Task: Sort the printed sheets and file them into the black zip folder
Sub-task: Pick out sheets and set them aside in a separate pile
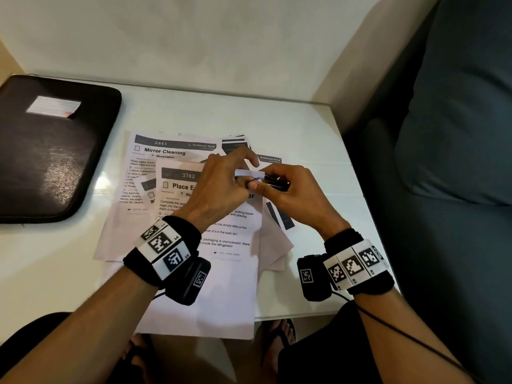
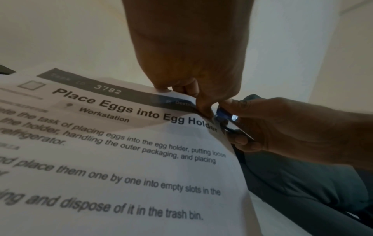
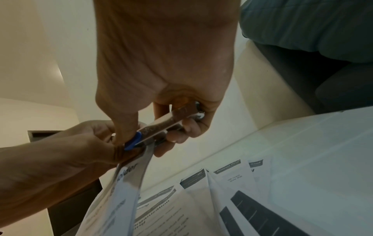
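The sheet headed "Place Eggs into Egg Holder" (image 1: pixel 221 275) lies on top of several printed sheets on the white table (image 1: pixel 277 120). My left hand (image 1: pixel 241 177) pinches its top right corner (image 2: pixel 181 97) and lifts it. My right hand (image 1: pixel 266 185) grips a small metal stapler with a blue tip (image 3: pixel 167 123), its mouth over that same corner (image 2: pixel 224 115). A "Mirror Cleaning" sheet (image 1: pixel 163 152) sits behind, and more sheets (image 3: pixel 232 191) fan out to the right. The black zip folder (image 1: pixel 50 162) lies shut at the table's left.
A white label (image 1: pixel 54 106) sits on the folder's cover. A grey-blue sofa (image 1: pixel 457 134) stands close to the table's right edge. A pale wall (image 1: pixel 221 37) backs the table. My sandalled feet (image 1: pixel 277 336) show under the near edge.
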